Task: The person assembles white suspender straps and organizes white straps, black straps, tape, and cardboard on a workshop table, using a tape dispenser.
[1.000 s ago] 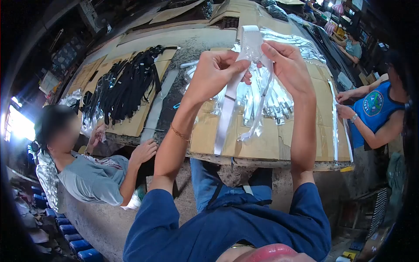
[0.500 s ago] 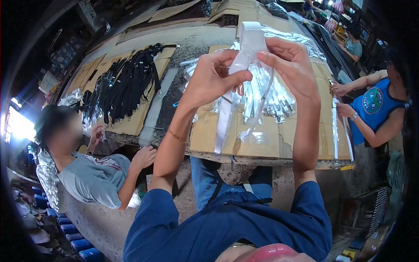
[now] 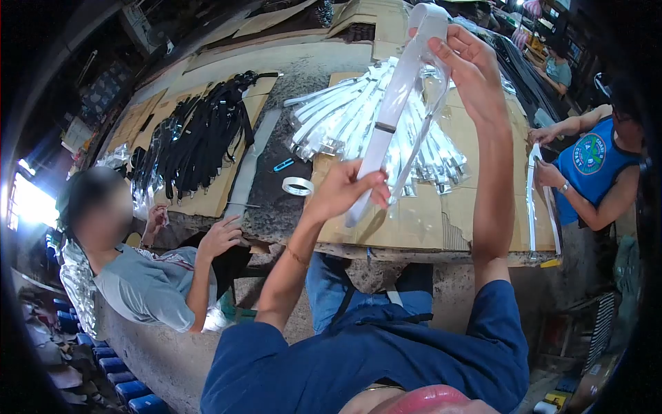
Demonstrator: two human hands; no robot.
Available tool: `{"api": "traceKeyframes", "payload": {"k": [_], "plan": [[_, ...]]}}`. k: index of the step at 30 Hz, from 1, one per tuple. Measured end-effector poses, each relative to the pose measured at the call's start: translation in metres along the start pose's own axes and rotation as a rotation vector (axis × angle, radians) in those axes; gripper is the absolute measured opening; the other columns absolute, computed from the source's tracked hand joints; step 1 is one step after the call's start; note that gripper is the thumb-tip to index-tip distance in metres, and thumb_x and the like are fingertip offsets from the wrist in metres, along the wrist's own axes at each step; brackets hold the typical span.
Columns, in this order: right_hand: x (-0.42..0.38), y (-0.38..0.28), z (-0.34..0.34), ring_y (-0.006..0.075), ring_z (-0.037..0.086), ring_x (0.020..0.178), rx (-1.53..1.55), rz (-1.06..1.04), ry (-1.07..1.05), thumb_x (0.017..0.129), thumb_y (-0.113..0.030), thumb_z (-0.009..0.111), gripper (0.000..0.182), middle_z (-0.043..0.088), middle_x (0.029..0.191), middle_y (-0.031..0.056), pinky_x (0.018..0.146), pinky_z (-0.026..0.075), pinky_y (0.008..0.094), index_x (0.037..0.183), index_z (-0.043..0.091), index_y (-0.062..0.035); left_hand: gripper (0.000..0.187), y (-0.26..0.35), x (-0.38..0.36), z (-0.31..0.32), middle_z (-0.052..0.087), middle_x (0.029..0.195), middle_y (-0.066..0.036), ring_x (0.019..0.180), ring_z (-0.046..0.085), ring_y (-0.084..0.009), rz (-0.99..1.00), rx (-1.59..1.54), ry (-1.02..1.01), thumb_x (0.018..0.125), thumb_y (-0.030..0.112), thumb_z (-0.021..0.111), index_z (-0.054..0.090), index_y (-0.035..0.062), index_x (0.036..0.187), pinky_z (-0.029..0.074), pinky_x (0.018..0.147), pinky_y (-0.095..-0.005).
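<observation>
A white belt (image 3: 403, 90) hangs folded over at its top, a dark narrow band around its middle and clear plastic about its right side. My right hand (image 3: 472, 69) is closed on it just below the fold, high over the table. Lower down, my left hand (image 3: 343, 192) pinches the belt near its bottom end. Behind it, many plastic-wrapped white belts (image 3: 338, 103) lie fanned out on cardboard (image 3: 441, 214). Left of my hands are a roll of white tape (image 3: 298, 186) and a blue cutter (image 3: 283, 165).
Black belts (image 3: 207, 134) lie piled on cardboard at the left. A person in a grey shirt (image 3: 148, 286) sits by the left table edge. At the right, a person in a blue tank top (image 3: 596, 159) handles a white strap (image 3: 532, 186). Blue containers (image 3: 131, 390) stand on the floor.
My right hand has risen with the belt's folded top. My left hand has slid down from the upper part to the lower end, and the tape roll now shows.
</observation>
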State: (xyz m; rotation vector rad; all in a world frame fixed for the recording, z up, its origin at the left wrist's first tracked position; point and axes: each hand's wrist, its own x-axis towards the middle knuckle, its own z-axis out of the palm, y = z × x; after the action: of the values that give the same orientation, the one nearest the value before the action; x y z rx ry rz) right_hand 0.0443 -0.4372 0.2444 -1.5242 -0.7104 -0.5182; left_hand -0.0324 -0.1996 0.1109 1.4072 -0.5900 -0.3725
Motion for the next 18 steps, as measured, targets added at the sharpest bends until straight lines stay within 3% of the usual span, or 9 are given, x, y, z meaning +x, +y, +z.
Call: {"api": "traceKeyframes", "payload": {"k": [1,6,8,10,11,12,14,18], "plan": [[-0.001,0.002,0.0,0.0117,0.066,0.09,-0.001,0.003,0.003,0.093,-0.01,0.065,0.022,0.07,0.102,0.0081,0.081,0.055,0.0274,0.11,0.064,0.0044,0.021,-0.009,-0.007,0.001,0.069,0.082,-0.014,0.07,0.07,-0.0203,-0.058,-0.102,0.016,0.098,0.009,0.058,0.057,-0.0091,0.107,0.057,0.066,-0.0299],[-0.01,0.01,0.004,0.0118,0.067,0.084,-0.107,0.053,-0.038,0.092,-0.01,0.066,0.023,0.071,0.098,0.0109,0.077,0.06,0.0267,0.11,0.064,0.0047,0.021,-0.048,-0.034,-0.016,0.069,0.086,-0.014,0.077,0.07,-0.0201,-0.109,-0.015,0.087,0.098,0.011,0.057,0.059,-0.0097,0.103,0.058,0.071,-0.0308],[-0.004,0.018,-0.002,0.0122,0.067,0.087,-0.08,0.076,0.024,0.091,-0.009,0.067,0.024,0.071,0.096,0.0112,0.076,0.06,0.0274,0.11,0.064,0.0044,0.018,-0.062,-0.044,-0.024,0.068,0.083,-0.009,0.076,0.068,-0.0156,-0.158,0.104,0.159,0.096,0.01,0.062,0.062,-0.0072,0.1,0.057,0.069,-0.0287],[0.004,0.035,-0.022,0.0149,0.067,0.088,0.03,-0.002,0.131,0.09,-0.008,0.067,0.027,0.069,0.102,0.0095,0.083,0.058,0.0287,0.115,0.063,0.0025,0.016,-0.073,-0.057,-0.027,0.068,0.084,-0.008,0.078,0.068,-0.0145,-0.152,0.12,0.143,0.094,0.008,0.064,0.064,-0.0071,0.099,0.056,0.07,-0.0283],[0.003,0.011,-0.016,0.0142,0.064,0.073,-0.212,-0.026,0.153,0.088,-0.008,0.07,0.021,0.068,0.082,0.0078,0.069,0.056,0.027,0.104,0.063,0.0038,0.017,-0.08,-0.066,-0.03,0.069,0.084,-0.008,0.078,0.068,-0.0142,-0.182,0.101,0.092,0.094,0.009,0.064,0.064,-0.007,0.099,0.057,0.071,-0.0282],[0.005,0.013,-0.02,0.0142,0.064,0.073,-0.212,-0.015,0.158,0.088,-0.008,0.07,0.021,0.068,0.082,0.0078,0.069,0.056,0.027,0.104,0.063,0.0038,0.017,-0.087,-0.073,-0.031,0.069,0.085,-0.008,0.079,0.068,-0.014,-0.211,0.082,0.04,0.094,0.01,0.064,0.064,-0.0069,0.1,0.057,0.071,-0.0282],[0.022,0.031,-0.032,0.0151,0.064,0.076,0.04,-0.026,0.235,0.088,-0.005,0.068,0.016,0.067,0.088,0.0103,0.068,0.056,0.0294,0.099,0.063,0.005,0.016,-0.096,-0.091,-0.024,0.069,0.087,-0.009,0.08,0.068,-0.0154,-0.237,0.016,0.026,0.094,0.009,0.063,0.064,-0.0058,0.101,0.057,0.073,-0.0287],[0.05,0.112,-0.063,0.0158,0.064,0.078,-0.055,0.091,0.204,0.089,-0.005,0.067,0.017,0.066,0.094,0.012,0.067,0.056,0.0292,0.101,0.063,0.0054,0.021,-0.123,-0.116,-0.008,0.069,0.09,-0.013,0.08,0.07,-0.0202,-0.432,-0.163,0.144,0.095,0.01,0.061,0.061,-0.0064,0.108,0.058,0.073,-0.0304]]}}
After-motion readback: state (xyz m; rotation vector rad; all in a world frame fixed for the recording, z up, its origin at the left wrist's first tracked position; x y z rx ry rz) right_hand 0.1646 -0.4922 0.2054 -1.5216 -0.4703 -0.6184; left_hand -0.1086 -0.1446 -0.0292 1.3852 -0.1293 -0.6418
